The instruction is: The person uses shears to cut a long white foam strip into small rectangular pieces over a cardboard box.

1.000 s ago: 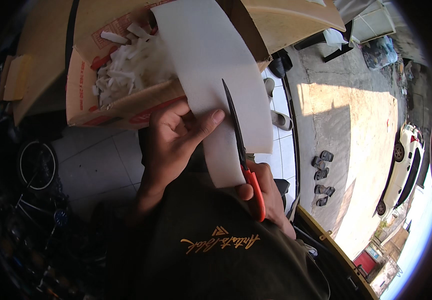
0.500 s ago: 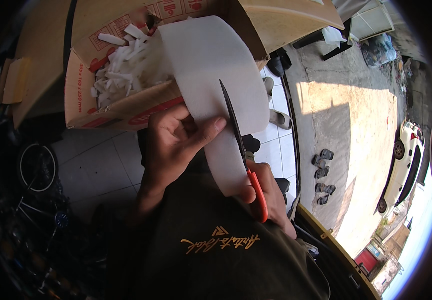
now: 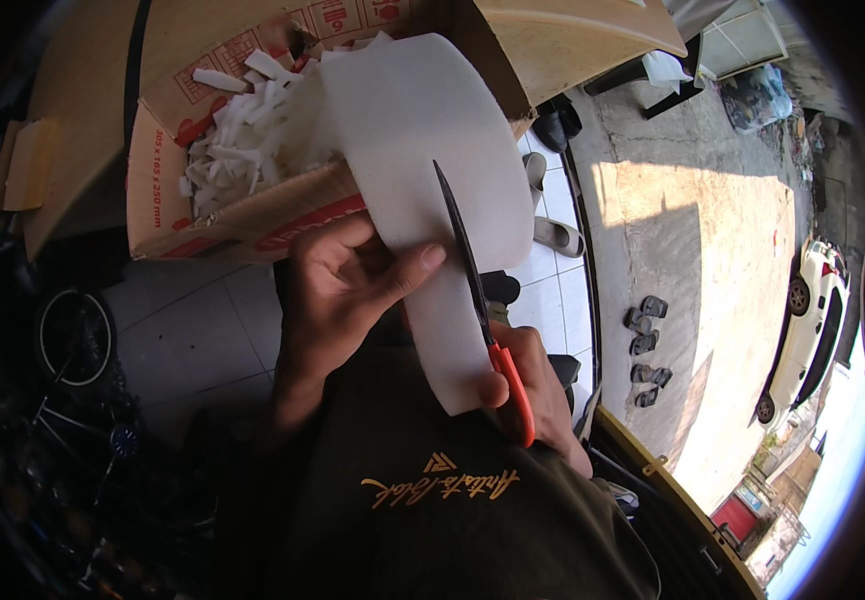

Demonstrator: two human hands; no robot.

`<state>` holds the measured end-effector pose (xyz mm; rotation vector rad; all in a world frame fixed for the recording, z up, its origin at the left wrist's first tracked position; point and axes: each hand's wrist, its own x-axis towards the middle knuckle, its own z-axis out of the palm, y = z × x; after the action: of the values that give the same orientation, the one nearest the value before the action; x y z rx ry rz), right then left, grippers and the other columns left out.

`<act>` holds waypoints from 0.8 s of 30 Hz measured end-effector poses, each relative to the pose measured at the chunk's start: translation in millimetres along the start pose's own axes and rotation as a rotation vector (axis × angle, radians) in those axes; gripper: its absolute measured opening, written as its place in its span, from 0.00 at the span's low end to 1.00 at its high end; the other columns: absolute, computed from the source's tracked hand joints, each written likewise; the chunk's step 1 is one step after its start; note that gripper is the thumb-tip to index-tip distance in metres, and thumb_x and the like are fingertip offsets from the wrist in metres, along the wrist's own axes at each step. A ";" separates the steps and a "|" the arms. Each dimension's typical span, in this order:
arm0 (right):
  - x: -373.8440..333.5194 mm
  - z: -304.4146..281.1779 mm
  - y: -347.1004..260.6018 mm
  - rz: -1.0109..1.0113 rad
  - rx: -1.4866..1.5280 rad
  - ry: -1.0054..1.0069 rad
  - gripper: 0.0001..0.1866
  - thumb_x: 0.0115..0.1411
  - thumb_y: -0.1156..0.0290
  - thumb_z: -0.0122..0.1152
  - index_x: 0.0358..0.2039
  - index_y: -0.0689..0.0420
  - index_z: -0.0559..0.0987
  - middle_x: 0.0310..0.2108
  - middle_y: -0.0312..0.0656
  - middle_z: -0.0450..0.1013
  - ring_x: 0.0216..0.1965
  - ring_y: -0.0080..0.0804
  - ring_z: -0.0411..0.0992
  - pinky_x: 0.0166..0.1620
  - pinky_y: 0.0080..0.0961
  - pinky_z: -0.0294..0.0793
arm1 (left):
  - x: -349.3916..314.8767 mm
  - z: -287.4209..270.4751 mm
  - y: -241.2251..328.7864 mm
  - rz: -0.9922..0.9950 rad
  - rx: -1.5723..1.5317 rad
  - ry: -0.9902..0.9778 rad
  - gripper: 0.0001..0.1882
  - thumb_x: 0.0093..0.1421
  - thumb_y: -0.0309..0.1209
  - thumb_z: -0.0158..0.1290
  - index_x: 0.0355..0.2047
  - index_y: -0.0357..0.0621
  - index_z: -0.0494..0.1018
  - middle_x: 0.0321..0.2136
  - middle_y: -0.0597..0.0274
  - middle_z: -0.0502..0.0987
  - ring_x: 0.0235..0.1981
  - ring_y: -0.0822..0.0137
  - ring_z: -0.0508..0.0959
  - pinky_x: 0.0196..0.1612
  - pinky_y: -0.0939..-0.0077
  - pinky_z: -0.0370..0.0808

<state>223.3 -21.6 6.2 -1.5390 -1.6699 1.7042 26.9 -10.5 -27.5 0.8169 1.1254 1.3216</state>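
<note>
A long strip of white foam sheet (image 3: 432,120) curves from the cardboard box down toward my lap. My left hand (image 3: 347,290) pinches its left edge, thumb on top and fingers underneath. Scissors (image 3: 467,255) with dark blades and red-orange handles lie across the strip, tip pointing away from me. My right hand (image 3: 537,385) grips the scissors by the handles, its thumb through a loop near the strip's near end. Only one blade shows over the foam; the other is hidden.
The open cardboard box (image 3: 242,235) ahead holds a heap of small white foam pieces (image 3: 252,130). A bicycle wheel (image 3: 74,335) stands at the left. Beyond a tiled floor (image 3: 192,335) at right are sandals (image 3: 644,345), a plastic bag (image 3: 757,100) and a parked white car (image 3: 807,330).
The near end of the foam strip has come a little closer to me. My left hand and the scissors have shifted slightly left.
</note>
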 end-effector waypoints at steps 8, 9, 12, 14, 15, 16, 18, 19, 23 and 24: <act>-0.9 2.1 5.2 -0.005 0.000 0.022 0.48 0.43 0.23 0.54 0.28 0.68 0.72 0.13 0.41 0.63 0.16 0.30 0.62 0.24 0.31 0.61 | 2.6 0.1 -3.1 -0.011 0.027 0.036 0.12 0.57 0.27 0.60 0.37 0.29 0.74 0.29 0.59 0.79 0.30 0.78 0.77 0.35 0.84 0.72; -0.6 2.0 4.9 -0.017 0.006 0.029 0.48 0.43 0.24 0.54 0.28 0.68 0.72 0.13 0.41 0.63 0.16 0.30 0.62 0.24 0.31 0.61 | 0.4 -2.3 -5.5 -0.022 0.097 -0.017 0.13 0.57 0.27 0.60 0.38 0.29 0.74 0.29 0.59 0.79 0.31 0.77 0.77 0.36 0.84 0.72; 0.3 2.8 2.1 -0.017 0.001 0.032 0.47 0.44 0.25 0.54 0.28 0.68 0.72 0.13 0.41 0.63 0.17 0.29 0.62 0.24 0.30 0.61 | -2.0 0.7 -7.8 -0.027 0.000 -0.010 0.13 0.57 0.28 0.60 0.38 0.30 0.74 0.29 0.58 0.79 0.31 0.78 0.77 0.36 0.84 0.72; 1.2 1.6 2.3 0.009 -0.025 0.000 0.46 0.45 0.25 0.54 0.28 0.68 0.72 0.14 0.41 0.63 0.17 0.28 0.62 0.24 0.30 0.61 | 1.1 5.0 -3.7 0.007 -0.035 0.038 0.12 0.57 0.28 0.60 0.37 0.30 0.75 0.28 0.58 0.79 0.29 0.77 0.77 0.34 0.84 0.73; 1.3 1.3 1.8 0.021 -0.034 -0.009 0.46 0.45 0.25 0.54 0.28 0.67 0.72 0.14 0.41 0.63 0.17 0.28 0.62 0.24 0.30 0.61 | 2.8 7.3 -1.4 0.025 -0.052 0.064 0.12 0.57 0.28 0.60 0.37 0.30 0.75 0.27 0.58 0.80 0.29 0.77 0.77 0.33 0.84 0.73; 0.9 2.1 1.1 0.032 -0.032 -0.004 0.46 0.45 0.25 0.54 0.28 0.67 0.72 0.14 0.41 0.63 0.18 0.27 0.62 0.24 0.29 0.61 | 4.0 9.5 -0.4 0.018 -0.070 0.100 0.12 0.57 0.28 0.60 0.37 0.30 0.75 0.27 0.58 0.79 0.29 0.77 0.77 0.33 0.84 0.73; 1.8 2.4 2.1 0.014 -0.033 -0.003 0.45 0.46 0.26 0.55 0.28 0.67 0.72 0.14 0.40 0.62 0.18 0.27 0.61 0.24 0.29 0.61 | 5.4 13.0 -0.3 0.006 -0.101 0.173 0.12 0.57 0.28 0.60 0.36 0.30 0.75 0.26 0.58 0.79 0.29 0.77 0.78 0.33 0.84 0.73; 2.8 2.4 3.8 -0.013 -0.037 -0.005 0.45 0.46 0.27 0.55 0.28 0.67 0.73 0.13 0.40 0.63 0.17 0.27 0.61 0.24 0.29 0.60 | 4.1 11.3 -2.8 -0.002 -0.052 0.125 0.12 0.57 0.28 0.60 0.36 0.30 0.75 0.26 0.58 0.79 0.29 0.77 0.78 0.33 0.84 0.73; 1.8 2.8 15.2 -0.078 -0.009 0.059 0.42 0.47 0.30 0.57 0.28 0.67 0.73 0.14 0.40 0.64 0.17 0.27 0.61 0.24 0.29 0.60 | -0.3 8.7 -9.3 -0.030 -0.009 0.009 0.12 0.57 0.28 0.60 0.36 0.30 0.75 0.27 0.57 0.80 0.28 0.77 0.78 0.33 0.84 0.73; 1.4 2.9 15.1 -0.075 -0.005 0.064 0.42 0.47 0.30 0.58 0.28 0.67 0.73 0.14 0.40 0.64 0.17 0.27 0.61 0.24 0.29 0.60 | -0.5 9.2 -9.2 -0.037 -0.035 0.000 0.11 0.58 0.28 0.59 0.36 0.30 0.75 0.27 0.57 0.80 0.28 0.77 0.78 0.33 0.84 0.73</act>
<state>227.1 -26.2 -8.1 -1.4969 -1.6799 1.5977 38.6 -10.8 -33.3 0.7670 1.1095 1.3067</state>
